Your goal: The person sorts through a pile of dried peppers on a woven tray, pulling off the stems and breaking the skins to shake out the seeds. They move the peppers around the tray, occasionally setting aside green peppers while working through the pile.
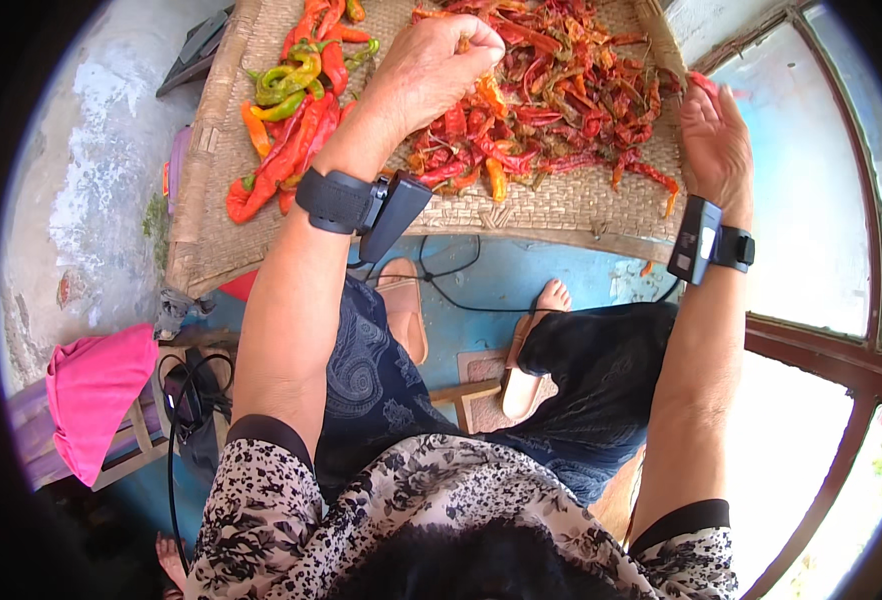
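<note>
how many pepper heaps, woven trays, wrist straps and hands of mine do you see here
Pepper heaps: 2
Woven tray: 1
Wrist straps: 2
Your hands: 2
Total: 7

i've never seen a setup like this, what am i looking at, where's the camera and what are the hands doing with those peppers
No robot here: these are a person's own bare hands, with dark devices strapped to both wrists. The single picture comes from a head-worn fisheye camera looking down, which explains the bent edges.

A woven tray carries wrinkled, mostly red peppers, with smoother red, orange and green peppers on its left side.

The left hand is curled over the tray; what it pinches, if anything, is unclear. The right hand is open by the tray's right edge, something blurred and red at its fingertips.
</note>
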`<state>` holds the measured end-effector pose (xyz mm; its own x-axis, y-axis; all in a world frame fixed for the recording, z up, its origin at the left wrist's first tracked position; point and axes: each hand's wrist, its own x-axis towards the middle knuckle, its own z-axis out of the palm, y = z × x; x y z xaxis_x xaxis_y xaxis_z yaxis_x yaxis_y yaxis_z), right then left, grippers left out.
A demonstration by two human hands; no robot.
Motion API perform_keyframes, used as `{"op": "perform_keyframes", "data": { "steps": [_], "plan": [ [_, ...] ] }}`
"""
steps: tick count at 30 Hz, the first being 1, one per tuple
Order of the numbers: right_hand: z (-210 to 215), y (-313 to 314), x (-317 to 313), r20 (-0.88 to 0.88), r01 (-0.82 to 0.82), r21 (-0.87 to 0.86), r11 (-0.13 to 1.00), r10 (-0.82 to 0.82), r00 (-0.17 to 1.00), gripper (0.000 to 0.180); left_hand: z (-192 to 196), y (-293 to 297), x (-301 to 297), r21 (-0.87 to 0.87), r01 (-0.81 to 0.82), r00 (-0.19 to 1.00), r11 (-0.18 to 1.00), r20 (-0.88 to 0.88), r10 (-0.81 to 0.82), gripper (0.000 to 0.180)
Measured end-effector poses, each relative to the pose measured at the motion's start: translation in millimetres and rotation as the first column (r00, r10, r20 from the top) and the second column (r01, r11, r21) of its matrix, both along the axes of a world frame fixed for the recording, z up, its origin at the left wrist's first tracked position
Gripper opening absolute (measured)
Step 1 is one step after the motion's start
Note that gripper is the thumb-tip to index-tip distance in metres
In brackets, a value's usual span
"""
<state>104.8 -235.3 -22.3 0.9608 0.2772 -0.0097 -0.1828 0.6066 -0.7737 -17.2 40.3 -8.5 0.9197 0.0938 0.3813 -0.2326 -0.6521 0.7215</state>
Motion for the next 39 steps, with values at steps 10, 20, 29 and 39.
{"op": "perform_keyframes", "data": {
  "steps": [10,20,29,39],
  "plan": [
    [-24,72,-58,0.675,0.512,-0.737,0.44,0.497,0.545,0.021,4,18,-1,0.004,-0.137,0.991,0.991,-0.01,0.137,0.024],
    [-35,83,-50,0.526,0.652,-0.751,0.105,0.692,0.494,0.013,7,10,-6,0.027,-0.119,0.993,0.992,-0.012,0.12,0.021],
    [-36,85,-46,0.582,0.665,-0.73,0.155,0.652,0.486,0.012,14,6,-7,0.048,-0.144,0.99,0.988,0.009,0.144,0.019],
    [-10,35,-2,0.133,0.074,-0.35,0.934,-0.029,0.991,0.014,16,8,-8,-0.045,-0.141,0.989,0.989,0.039,0.143,0.019]
  ]
}}
